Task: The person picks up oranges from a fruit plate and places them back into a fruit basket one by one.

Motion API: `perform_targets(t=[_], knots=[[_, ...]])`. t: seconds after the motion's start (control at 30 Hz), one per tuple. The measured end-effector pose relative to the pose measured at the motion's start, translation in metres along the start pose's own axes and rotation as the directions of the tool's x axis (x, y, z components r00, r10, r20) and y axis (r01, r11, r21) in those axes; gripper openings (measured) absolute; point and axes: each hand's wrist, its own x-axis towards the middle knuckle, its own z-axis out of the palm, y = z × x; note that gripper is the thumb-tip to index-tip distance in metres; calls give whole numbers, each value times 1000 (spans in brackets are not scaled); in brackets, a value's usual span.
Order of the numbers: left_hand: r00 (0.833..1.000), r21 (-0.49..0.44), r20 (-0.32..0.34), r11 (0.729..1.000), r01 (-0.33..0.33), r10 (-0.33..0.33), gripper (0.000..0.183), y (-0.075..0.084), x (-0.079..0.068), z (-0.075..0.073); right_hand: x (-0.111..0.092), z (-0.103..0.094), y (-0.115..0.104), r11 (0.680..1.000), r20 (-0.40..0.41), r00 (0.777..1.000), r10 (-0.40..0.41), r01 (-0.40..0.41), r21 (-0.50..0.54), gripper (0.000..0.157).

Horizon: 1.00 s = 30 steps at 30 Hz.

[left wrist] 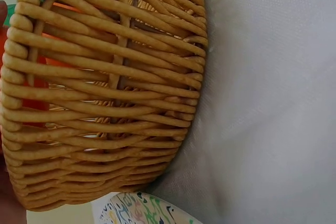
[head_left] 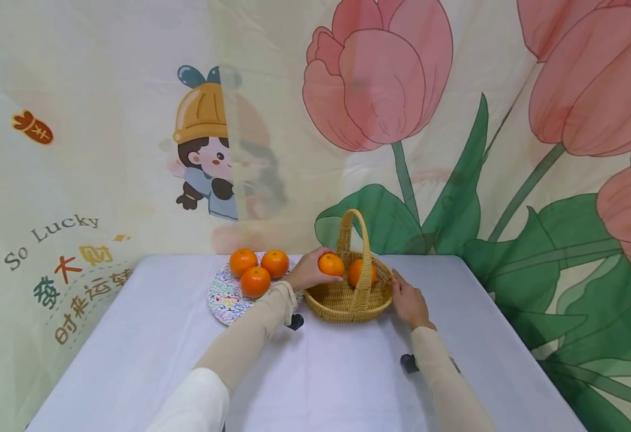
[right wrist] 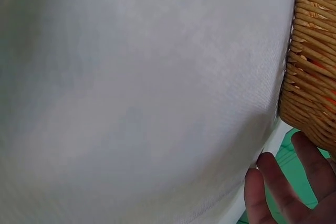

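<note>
I get a bright, even head view. Both wrist views reach me dimmer, soft shadow edging the basket [left wrist: 105, 108].

Head view: plate [head_left: 221, 303], right part hidden by the left hand [head_left: 309, 271] and left sleeve [head_left: 258, 327]; pattern too fine to resolve. Right orange [head_left: 354, 274], partly covered by the basket's handle [head_left: 366, 258]. Held orange [head_left: 330, 264], left side under the hand. Left-wrist view: basket [left wrist: 110, 93] cut off by the frame. Right-wrist view: right hand [right wrist: 291, 187] cut off; grip undeterminable.
</note>
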Motion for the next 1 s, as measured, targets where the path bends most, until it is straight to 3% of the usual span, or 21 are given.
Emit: perform_targets(t=[0.2,0.57,1.0], knots=[[999,53,32,998,22,-23,74,1,5,-1,1,2,1,1000,0,1000,9,-9,-17,54],[999,139,53,990,0,-8,77,2,15,5,-1,0,-3,1000,-20,1000,-5,4,-28,52],[995,264,102,964,-12,-16,80,-11,34,14,0,-2,-1,1000,-18,1000,4,-4,-19,52]])
